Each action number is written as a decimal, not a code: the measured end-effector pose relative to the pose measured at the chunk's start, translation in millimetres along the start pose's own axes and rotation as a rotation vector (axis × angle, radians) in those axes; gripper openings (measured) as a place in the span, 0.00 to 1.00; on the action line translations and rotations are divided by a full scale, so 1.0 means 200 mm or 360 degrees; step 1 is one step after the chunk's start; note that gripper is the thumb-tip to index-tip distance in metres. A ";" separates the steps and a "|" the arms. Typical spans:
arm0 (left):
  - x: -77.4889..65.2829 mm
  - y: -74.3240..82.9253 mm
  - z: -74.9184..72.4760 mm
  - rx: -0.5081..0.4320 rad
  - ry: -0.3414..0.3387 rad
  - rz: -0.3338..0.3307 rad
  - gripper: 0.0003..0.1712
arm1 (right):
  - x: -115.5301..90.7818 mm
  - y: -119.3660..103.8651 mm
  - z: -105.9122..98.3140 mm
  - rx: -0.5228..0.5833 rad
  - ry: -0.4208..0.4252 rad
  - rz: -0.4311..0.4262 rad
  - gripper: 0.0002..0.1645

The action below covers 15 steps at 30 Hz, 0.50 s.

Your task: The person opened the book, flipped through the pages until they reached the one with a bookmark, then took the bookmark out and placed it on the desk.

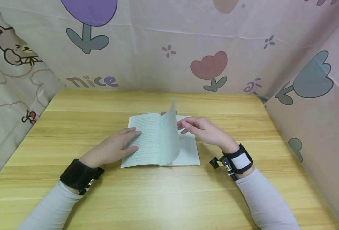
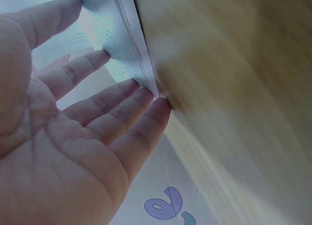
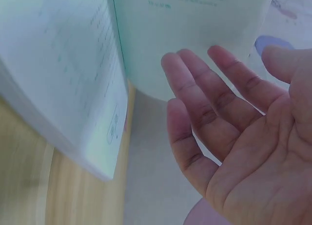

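Note:
An open book [image 1: 146,140] with printed text lies on the table, one page [image 1: 169,140] standing up from its spine. Spread over the left-hand page, my left hand [image 1: 115,147] rests its fingertips on the paper; the left wrist view shows those fingers [image 2: 141,132] fairly straight along the book's edge. On the other side, my right hand [image 1: 202,129] is beside the raised page, above the right half of the book. In the right wrist view its fingers [image 3: 204,84] are loosely bent close to the page [image 3: 170,40], gripping nothing; whether they touch it I cannot tell.
The wooden table [image 1: 169,198] extends around the book on all sides. Behind it hangs a patterned curtain [image 1: 146,64] with flowers and lettering, and more of the cloth closes off both sides. Each wrist wears a black band [image 1: 79,175] with a small device.

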State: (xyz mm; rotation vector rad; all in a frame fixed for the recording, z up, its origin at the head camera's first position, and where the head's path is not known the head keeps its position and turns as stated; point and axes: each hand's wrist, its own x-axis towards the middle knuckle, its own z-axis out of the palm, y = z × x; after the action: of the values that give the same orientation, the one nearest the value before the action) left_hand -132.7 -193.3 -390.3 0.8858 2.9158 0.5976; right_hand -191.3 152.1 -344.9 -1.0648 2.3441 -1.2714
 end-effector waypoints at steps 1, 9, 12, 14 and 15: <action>0.00 0.00 0.00 0.0001 -0.0006 -0.0010 0.34 | 0.01 -0.01 0.01 -0.0024 -0.0008 -0.0028 0.20; 0.01 0.00 0.00 0.0000 -0.0017 -0.0031 0.34 | 0.04 -0.05 0.07 -0.0327 -0.0057 -0.0151 0.22; 0.01 0.00 0.00 0.0001 -0.0007 -0.0024 0.34 | 0.06 -0.06 0.10 -0.0362 -0.0077 -0.0204 0.22; 0.01 0.00 0.00 0.0003 -0.0002 -0.0024 0.33 | 0.07 -0.07 0.11 -0.0350 -0.0090 -0.0209 0.21; 0.01 0.00 0.00 0.0000 0.0000 -0.0023 0.33 | 0.07 -0.07 0.12 -0.0339 -0.0095 -0.0201 0.21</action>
State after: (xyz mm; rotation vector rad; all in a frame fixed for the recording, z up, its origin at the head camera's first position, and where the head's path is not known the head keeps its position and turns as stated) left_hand -133.9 -192.9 -390.0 0.8636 2.9196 0.5967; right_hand -181.4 122.4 -346.8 -1.3155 2.4421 -1.0306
